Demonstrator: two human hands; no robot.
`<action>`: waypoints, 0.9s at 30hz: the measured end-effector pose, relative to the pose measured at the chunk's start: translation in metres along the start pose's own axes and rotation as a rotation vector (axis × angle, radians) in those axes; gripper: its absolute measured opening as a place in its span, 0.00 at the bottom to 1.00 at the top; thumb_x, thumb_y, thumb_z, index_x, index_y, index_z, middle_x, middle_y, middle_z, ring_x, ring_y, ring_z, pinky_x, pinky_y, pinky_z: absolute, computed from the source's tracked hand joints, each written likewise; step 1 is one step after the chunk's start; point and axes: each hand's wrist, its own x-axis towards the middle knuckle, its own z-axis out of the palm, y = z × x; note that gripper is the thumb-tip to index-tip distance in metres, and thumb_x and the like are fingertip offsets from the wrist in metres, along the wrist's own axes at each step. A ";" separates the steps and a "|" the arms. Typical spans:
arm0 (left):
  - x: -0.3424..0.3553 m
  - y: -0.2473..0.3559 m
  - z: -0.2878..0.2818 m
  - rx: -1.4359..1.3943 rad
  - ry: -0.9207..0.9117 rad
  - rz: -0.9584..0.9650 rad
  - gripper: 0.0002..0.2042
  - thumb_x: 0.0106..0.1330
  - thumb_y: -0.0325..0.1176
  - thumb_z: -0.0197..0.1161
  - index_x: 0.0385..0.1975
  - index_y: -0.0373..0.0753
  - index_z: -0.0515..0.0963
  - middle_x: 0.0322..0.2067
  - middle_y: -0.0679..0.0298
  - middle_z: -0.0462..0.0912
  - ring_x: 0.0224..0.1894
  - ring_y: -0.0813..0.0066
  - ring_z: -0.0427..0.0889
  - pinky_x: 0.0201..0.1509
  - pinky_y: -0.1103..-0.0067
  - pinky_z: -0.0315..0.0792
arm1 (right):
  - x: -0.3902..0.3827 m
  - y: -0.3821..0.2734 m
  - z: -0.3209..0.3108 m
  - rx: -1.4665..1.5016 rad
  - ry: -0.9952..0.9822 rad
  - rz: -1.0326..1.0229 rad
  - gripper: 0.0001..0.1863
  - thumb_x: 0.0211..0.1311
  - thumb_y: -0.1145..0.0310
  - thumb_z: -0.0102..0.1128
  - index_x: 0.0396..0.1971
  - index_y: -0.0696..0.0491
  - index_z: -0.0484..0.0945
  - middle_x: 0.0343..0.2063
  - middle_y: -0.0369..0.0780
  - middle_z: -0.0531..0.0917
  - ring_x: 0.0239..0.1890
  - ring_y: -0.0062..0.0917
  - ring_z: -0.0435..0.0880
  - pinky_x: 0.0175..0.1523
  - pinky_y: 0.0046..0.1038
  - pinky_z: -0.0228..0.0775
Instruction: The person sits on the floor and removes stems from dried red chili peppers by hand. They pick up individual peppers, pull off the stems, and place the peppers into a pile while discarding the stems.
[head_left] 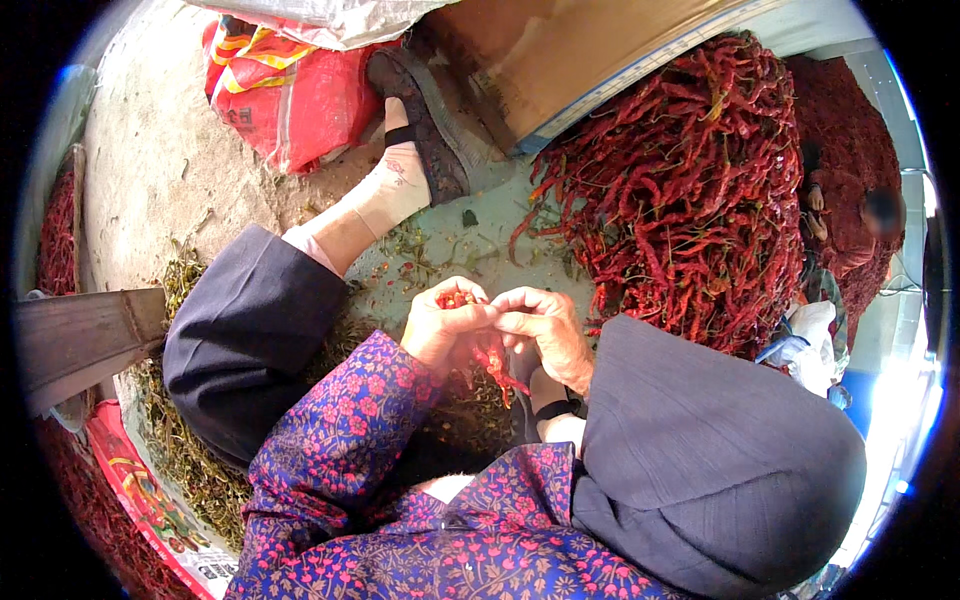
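Note:
Several dried red chili peppers [457,299] are bunched in my left hand [440,328], whose fingers are curled round them. More red chili peppers [494,366] dangle just below, between my two hands. My right hand [552,332] is closed in a pinch, its fingertips meeting my left thumb. What lies in that pinch is too small and covered to make out. Both hands are above the ground between my bent knees. To the right of them rises a large pile of red chili peppers [690,190].
Loose green-brown stems [200,465] cover the ground by my left leg. A red sack [300,100] lies beyond my left foot. A cardboard box [580,65] borders the pile. A wooden beam [90,340] juts in from the left. Another person [850,215] is at the far right.

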 end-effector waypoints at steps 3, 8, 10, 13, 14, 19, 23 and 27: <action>0.001 0.005 -0.008 0.020 0.074 0.021 0.06 0.47 0.22 0.60 0.23 0.37 0.70 0.20 0.66 0.73 0.21 0.79 0.73 0.28 0.82 0.70 | 0.014 -0.009 -0.011 -0.041 0.042 -0.073 0.06 0.51 0.74 0.55 0.30 0.58 0.76 0.21 0.36 0.77 0.21 0.15 0.74 0.25 0.15 0.66; 0.010 0.006 -0.005 0.002 0.030 0.019 0.05 0.47 0.22 0.58 0.22 0.37 0.70 0.20 0.65 0.74 0.20 0.80 0.71 0.27 0.82 0.68 | 0.065 -0.007 -0.103 -0.554 0.251 -0.408 0.06 0.50 0.77 0.53 0.30 0.59 0.75 0.23 0.36 0.74 0.20 0.16 0.74 0.24 0.17 0.67; 0.011 0.004 -0.009 0.023 0.020 0.035 0.05 0.47 0.22 0.58 0.22 0.37 0.69 0.23 0.62 0.75 0.24 0.77 0.71 0.29 0.81 0.67 | 0.079 -0.004 -0.112 -0.944 0.199 -0.503 0.07 0.49 0.78 0.53 0.30 0.58 0.73 0.25 0.41 0.72 0.23 0.30 0.74 0.26 0.28 0.67; 0.010 0.003 -0.014 -0.017 -0.023 0.035 0.06 0.46 0.22 0.58 0.21 0.37 0.68 0.24 0.59 0.74 0.27 0.74 0.72 0.31 0.80 0.67 | 0.092 0.009 -0.114 -1.320 0.199 -0.629 0.08 0.47 0.77 0.53 0.31 0.57 0.69 0.27 0.48 0.70 0.29 0.47 0.71 0.31 0.42 0.64; 0.011 0.003 -0.014 -0.026 -0.029 0.031 0.06 0.47 0.22 0.58 0.21 0.38 0.68 0.23 0.60 0.74 0.26 0.74 0.72 0.31 0.80 0.67 | 0.095 0.011 -0.114 -1.326 0.225 -0.623 0.08 0.47 0.77 0.53 0.31 0.57 0.69 0.28 0.48 0.70 0.29 0.46 0.71 0.31 0.42 0.65; 0.012 0.001 -0.014 -0.034 -0.011 0.019 0.06 0.47 0.22 0.58 0.20 0.38 0.67 0.21 0.61 0.72 0.24 0.75 0.71 0.30 0.80 0.68 | 0.102 0.012 -0.116 -1.415 0.266 -0.557 0.06 0.47 0.75 0.53 0.28 0.54 0.69 0.28 0.47 0.71 0.31 0.45 0.73 0.32 0.42 0.65; 0.013 0.001 -0.015 -0.042 -0.013 0.019 0.06 0.47 0.22 0.58 0.21 0.38 0.67 0.21 0.62 0.72 0.23 0.75 0.71 0.29 0.80 0.68 | 0.101 0.005 -0.117 -1.371 0.311 -0.629 0.03 0.46 0.72 0.55 0.23 0.53 0.71 0.27 0.45 0.71 0.29 0.43 0.73 0.30 0.40 0.66; 0.012 0.002 -0.012 -0.029 0.006 0.028 0.06 0.47 0.22 0.58 0.21 0.38 0.68 0.20 0.63 0.72 0.23 0.76 0.71 0.28 0.81 0.67 | 0.085 -0.018 -0.119 -0.722 0.306 -0.464 0.04 0.48 0.71 0.57 0.21 0.54 0.73 0.22 0.39 0.74 0.18 0.26 0.73 0.22 0.25 0.63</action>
